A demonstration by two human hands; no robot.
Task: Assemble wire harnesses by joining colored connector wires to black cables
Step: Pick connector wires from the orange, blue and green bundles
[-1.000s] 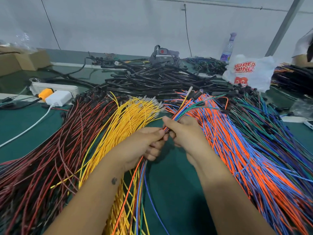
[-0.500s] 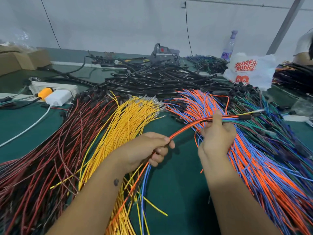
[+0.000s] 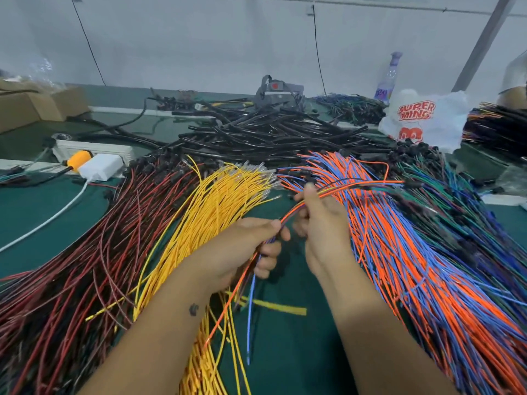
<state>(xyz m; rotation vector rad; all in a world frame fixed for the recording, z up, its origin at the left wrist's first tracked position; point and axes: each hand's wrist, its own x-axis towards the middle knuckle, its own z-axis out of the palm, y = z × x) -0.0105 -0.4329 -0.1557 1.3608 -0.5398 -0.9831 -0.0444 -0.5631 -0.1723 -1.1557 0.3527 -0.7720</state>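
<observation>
- Fingers (image 3: 275,225) of left hand (image 3: 242,246) pinch a thin wire bundle (image 3: 336,191), orange, blue and yellow strands; lower fingers curled under.
- Right hand (image 3: 322,220) grips the same bundle further along, thumb up at 12 o'clock, fingertips hidden behind the strands.
- Bundle runs toward 2 o'clock, ends in small black connectors; loose tails droop toward 6 o'clock over the green tabletop (image 3: 285,352).
- Black cables (image 3: 265,135), glossy tubes, heaped at 12 o'clock.
- Flat fans of thin insulated leads: yellow wires (image 3: 211,206) at 11, red-black wires (image 3: 94,252) at 9, orange-blue wires (image 3: 413,266) at 3.
- Both forearms enter from 6 o'clock, cut off by the frame edge.
</observation>
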